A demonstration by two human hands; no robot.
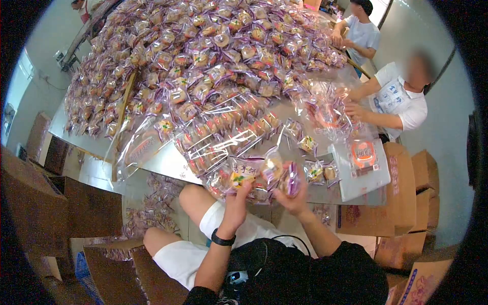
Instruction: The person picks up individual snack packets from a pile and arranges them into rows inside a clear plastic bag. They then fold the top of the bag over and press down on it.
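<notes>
The left hand lifts a clear bag at the near edge of the surface, fingers pinched on it, seemingly to keep it steady while the right hand grips a wrapped pastry just beside it, the heap of pastries lying close.

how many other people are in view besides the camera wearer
3: a person in a white shirt at the table's right side, a person in a pale blue shirt beyond them, and a person barely seen at the top left edge. More may be hidden.
</notes>
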